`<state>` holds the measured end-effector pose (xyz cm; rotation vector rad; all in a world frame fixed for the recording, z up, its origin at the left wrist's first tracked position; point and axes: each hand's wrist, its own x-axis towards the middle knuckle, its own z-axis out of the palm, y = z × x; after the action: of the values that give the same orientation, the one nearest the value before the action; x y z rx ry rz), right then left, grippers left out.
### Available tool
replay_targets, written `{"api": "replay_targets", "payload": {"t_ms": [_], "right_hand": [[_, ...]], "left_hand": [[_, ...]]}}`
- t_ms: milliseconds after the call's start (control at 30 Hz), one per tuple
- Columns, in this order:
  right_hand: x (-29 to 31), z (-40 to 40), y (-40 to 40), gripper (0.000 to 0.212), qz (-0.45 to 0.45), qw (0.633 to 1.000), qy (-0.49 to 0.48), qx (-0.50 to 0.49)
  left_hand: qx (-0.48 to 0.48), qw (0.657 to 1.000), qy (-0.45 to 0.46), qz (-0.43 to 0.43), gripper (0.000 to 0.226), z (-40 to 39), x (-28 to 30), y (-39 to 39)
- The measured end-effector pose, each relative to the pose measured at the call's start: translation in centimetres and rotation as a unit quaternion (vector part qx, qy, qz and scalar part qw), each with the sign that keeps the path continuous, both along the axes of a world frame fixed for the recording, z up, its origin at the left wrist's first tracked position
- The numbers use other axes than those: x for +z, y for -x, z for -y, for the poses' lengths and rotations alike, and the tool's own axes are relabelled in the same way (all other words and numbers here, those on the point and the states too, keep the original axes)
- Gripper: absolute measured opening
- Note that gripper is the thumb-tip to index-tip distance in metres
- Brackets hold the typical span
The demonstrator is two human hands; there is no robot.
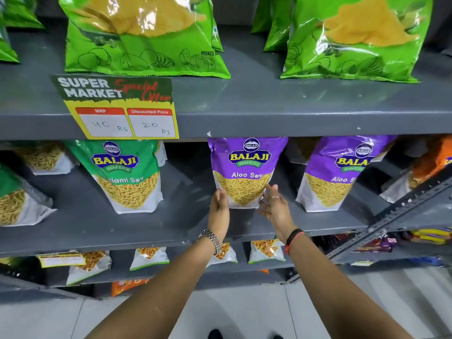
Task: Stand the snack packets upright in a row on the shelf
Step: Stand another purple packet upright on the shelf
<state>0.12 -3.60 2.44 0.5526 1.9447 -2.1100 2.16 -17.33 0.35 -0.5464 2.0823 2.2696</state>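
Hands: left hand (220, 204) and right hand (275, 204) flank the purple packet (245, 171), fingers spread; contact unclear.
Hidden: the packet's top sits behind the upper shelf edge (293, 123).
Green packet (127, 174): name partly glared out.

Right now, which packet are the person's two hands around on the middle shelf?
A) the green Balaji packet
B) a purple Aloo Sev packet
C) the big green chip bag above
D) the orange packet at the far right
B: the left hand and right hand flank the lower sides of the purple Aloo Sev packet, which stands upright on the middle shelf.
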Motion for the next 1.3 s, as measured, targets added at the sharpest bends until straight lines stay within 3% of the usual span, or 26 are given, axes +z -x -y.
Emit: {"api": "replay_targets", "payload": {"t_ms": [200,300,367,433,500,633,700,800,900,1100,1300], "right_hand": [[-0.7,-1.2,0.6,0.056,0.001,1.0,0.016,0.023],[-0.8,-3.5,0.6,0.055,0.014,0.999,0.032,0.017],[-1.1,-5.7,0.3,0.049,0.018,0.999,0.04,-0.026],[-1.7,-8.6,-0.3,0.035,0.023,0.995,0.042,-0.091],[-2.5,-12.0,-1.0,0.017,0.015,0.987,0.029,-0.156],[-2.9,-18.7,0.3,0.006,-0.04,0.978,-0.037,-0.2],[-2.5,-21.0,1.6,0.012,-0.051,0.982,-0.036,-0.178],[-2.2,-22.7,3.1,0.026,-0.046,0.993,-0.012,-0.108],[-2.2,-23.4,3.5,0.028,-0.035,0.998,-0.004,-0.046],[-1.6,-24.7,4.7,0.032,0.011,1.0,-0.002,-0.02],[-0.3,-25.7,5.6,0.042,0.003,0.999,-0.022,-0.024]], "left_hand": [[0.017,0.999,-0.02,0.022,0.04,0.1,0.1,-0.2],[0.113,0.992,-0.052,0.035,0.023,-0.9,0.4,-0.3],[0.205,0.973,-0.085,0.061,0.018,-2.5,0.3,-0.4],[0.238,0.961,-0.117,0.084,0.013,-4.9,0.2,-0.7],[0.2,0.966,-0.13,0.095,0.009,-7.9,0.4,-0.7],[0.072,0.98,-0.147,0.111,0.013,-14.2,1.6,0.8],[0.022,0.986,-0.109,0.121,0.009,-17.1,1.8,1.8],[-0.036,0.989,-0.005,0.146,0.042,-20.4,1.4,3.0],[-0.043,0.987,-0.003,0.158,0.039,-22.2,1.5,3.5],[-0.013,0.99,-0.03,0.137,0.031,-24.2,1.5,5.2],[-0.044,0.99,0.034,0.132,0.033,-25.3,2.2,5.2]]}}
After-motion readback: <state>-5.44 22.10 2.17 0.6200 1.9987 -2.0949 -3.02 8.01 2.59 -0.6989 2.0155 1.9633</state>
